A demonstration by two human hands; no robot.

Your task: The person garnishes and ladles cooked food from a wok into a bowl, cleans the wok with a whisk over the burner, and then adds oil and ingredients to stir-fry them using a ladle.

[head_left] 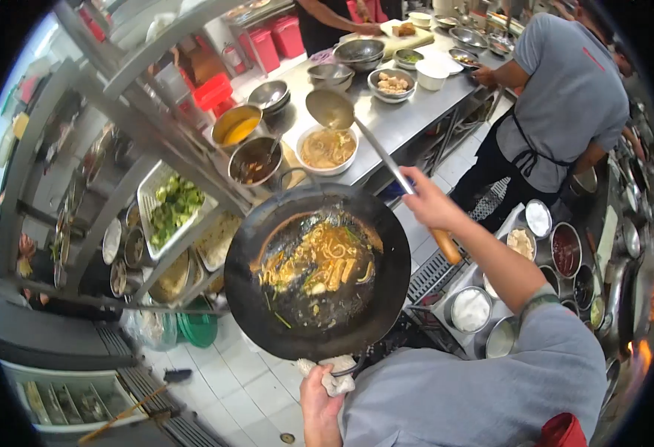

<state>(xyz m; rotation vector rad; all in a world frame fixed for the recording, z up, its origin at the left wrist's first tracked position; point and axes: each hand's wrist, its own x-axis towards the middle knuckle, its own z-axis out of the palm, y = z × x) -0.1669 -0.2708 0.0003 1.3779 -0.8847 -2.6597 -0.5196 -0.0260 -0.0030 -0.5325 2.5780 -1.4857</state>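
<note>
My left hand point(322, 393) is closed around a folded cloth point(336, 375) on the near handle of a large black wok point(252, 328). Inside the wok lie noodles point(334, 249) with green strips and dark sauce. My right hand point(433, 200) grips a long-handled ladle point(330, 110) by its shaft, the wooden end point(446, 247) sticking out below. The ladle's bowl hangs over the counter, just above a white bowl point(303, 160) filled with noodles in brown sauce. The wok is held off the stove, close to the counter's edge.
Pots of orange liquid point(239, 128) and dark sauce point(256, 164) stand beside the white bowl. Metal bowls point(359, 52) line the steel counter point(405, 123). A co-worker point(573, 89) stands at right. Seasoning containers point(470, 309) sit near my right elbow; flames point(643, 357) burn far right.
</note>
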